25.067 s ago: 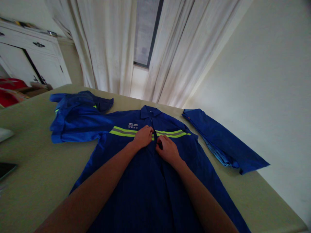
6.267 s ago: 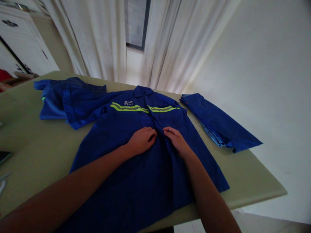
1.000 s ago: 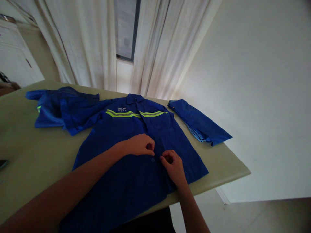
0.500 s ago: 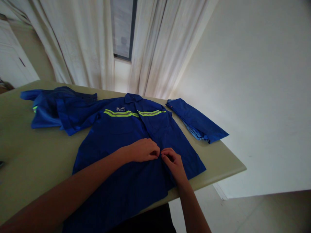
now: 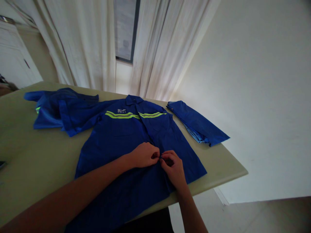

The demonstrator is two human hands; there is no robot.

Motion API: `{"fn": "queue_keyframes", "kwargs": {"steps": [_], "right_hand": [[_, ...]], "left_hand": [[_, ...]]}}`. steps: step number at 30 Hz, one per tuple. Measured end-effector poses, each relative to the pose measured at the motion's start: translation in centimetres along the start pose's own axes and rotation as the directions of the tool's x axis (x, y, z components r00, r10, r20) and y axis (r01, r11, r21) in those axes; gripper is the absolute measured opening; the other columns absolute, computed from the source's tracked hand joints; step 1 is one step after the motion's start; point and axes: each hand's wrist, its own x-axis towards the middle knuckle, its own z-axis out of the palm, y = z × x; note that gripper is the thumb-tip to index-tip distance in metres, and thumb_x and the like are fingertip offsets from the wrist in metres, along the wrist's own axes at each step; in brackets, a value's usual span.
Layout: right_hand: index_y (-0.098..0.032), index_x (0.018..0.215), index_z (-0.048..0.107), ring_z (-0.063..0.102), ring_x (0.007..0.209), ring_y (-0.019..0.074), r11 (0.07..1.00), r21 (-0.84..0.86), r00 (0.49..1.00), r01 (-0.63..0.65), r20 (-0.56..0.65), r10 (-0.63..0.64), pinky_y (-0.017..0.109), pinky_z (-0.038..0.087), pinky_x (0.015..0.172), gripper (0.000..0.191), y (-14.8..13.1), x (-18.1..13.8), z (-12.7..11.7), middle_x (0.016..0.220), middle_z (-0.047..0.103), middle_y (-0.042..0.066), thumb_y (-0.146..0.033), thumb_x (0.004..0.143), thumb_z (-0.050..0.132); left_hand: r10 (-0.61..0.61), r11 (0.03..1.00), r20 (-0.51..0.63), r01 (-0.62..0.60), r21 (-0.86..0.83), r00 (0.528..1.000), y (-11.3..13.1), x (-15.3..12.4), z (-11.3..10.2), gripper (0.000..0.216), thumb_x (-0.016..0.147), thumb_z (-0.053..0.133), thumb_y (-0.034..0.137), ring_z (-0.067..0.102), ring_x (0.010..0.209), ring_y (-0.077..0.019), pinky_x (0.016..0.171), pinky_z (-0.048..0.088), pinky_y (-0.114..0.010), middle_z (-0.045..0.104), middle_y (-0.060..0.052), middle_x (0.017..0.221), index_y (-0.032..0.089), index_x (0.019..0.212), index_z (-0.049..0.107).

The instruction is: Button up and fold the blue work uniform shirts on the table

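A blue work jacket (image 5: 121, 129) lies front side up, its collar toward the far edge and a yellow-green reflective stripe across the chest. At the lower part of its front opening, my left hand (image 5: 145, 154) pinches the cloth edge with bent fingers. Close beside it, my right hand (image 5: 173, 166) has thumb and fingertips pressed together on the same edge. The fingertips of both hands nearly meet. Whether a button sits between them is too small to make out. The jacket's hem hangs over the near table edge.
The pale table (image 5: 48, 161) carries a crumpled blue garment (image 5: 48, 110) at the far left and a folded blue garment (image 5: 196, 123) at the right. A dark object (image 5: 2, 164) shows at the left border. Curtains (image 5: 89, 48) and a white wall (image 5: 255, 97) stand behind.
Both hands stay at the front opening, with the fingertips slightly closer together. The whole view has shifted a little, so things appear slightly lower. The garments lie as before.
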Motion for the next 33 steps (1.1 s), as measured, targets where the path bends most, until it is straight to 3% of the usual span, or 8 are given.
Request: {"fn": "queue_keyframes", "kwargs": {"steps": [5,9,13,20,26,33], "right_hand": [[-0.020,0.081,0.076,0.068,0.078,0.0179,0.996,-0.083,0.999,0.021,-0.032,-0.024,0.027,0.052,0.068,0.013,-0.2,-0.1,0.2,0.095,0.069,0.007,-0.028,0.088,0.068],[-0.021,0.084,0.077,0.069,0.086,0.0186,1.000,-0.006,0.999,0.027,0.019,-0.027,0.028,0.052,0.073,0.018,0.1,0.1,-0.4,0.098,0.071,0.007,-0.028,0.091,0.063],[-0.021,0.087,0.077,0.067,0.079,0.0170,1.000,0.030,0.999,-0.001,0.048,-0.001,0.026,0.050,0.066,0.012,0.4,0.3,-0.6,0.100,0.070,0.007,-0.027,0.087,0.067],[-0.021,0.088,0.076,0.066,0.075,0.0172,0.999,-0.030,0.999,-0.022,0.039,0.023,0.027,0.052,0.063,0.014,-0.1,0.2,0.0,0.098,0.070,0.007,-0.031,0.089,0.067],[-0.021,0.089,0.073,0.063,0.073,0.0160,0.995,-0.098,0.999,0.035,0.021,-0.033,0.027,0.052,0.064,0.008,-0.2,0.0,0.3,0.098,0.068,0.006,-0.024,0.088,0.066],[-0.021,0.091,0.074,0.063,0.073,0.0160,0.988,-0.145,0.999,0.050,0.025,-0.047,0.028,0.053,0.066,0.009,-0.1,0.0,0.5,0.100,0.066,0.006,-0.023,0.089,0.065]], "left_hand": [[-0.055,0.981,-0.066,0.042,-0.188,0.996,-1.1,-0.6,1.7,0.007,0.089,0.063,0.023,0.068,0.071,-0.0136,0.067,0.046,-0.023,0.072,0.001,0.081,0.020,0.090,0.069],[0.007,0.989,-0.088,-0.021,-0.149,0.996,-0.9,-1.1,1.6,0.009,0.094,0.061,0.027,0.066,0.077,-0.0142,0.072,0.046,-0.025,0.071,0.001,0.089,0.021,0.096,0.067],[0.042,0.993,-0.094,-0.052,-0.110,0.995,-0.7,-1.1,1.3,0.009,0.095,0.058,0.025,0.066,0.082,-0.0159,0.076,0.046,-0.027,0.070,-0.001,0.092,0.022,0.095,0.067],[-0.189,0.913,-0.021,0.168,-0.371,0.982,-0.8,-0.8,1.2,0.009,0.084,0.068,0.026,0.067,0.068,-0.0144,0.065,0.048,-0.023,0.071,0.000,0.075,0.018,0.088,0.071],[-0.215,0.890,-0.005,0.193,-0.414,0.977,-0.7,-0.6,0.8,0.026,0.081,0.073,0.041,0.067,0.070,-0.0157,0.064,0.048,-0.024,0.074,-0.003,0.078,0.016,0.088,0.072],[-0.238,0.860,0.014,0.217,-0.463,0.971,-1.0,-0.3,1.0,0.016,0.075,0.071,0.026,0.066,0.070,-0.0153,0.065,0.049,-0.024,0.070,-0.001,0.075,0.016,0.086,0.067]]}}
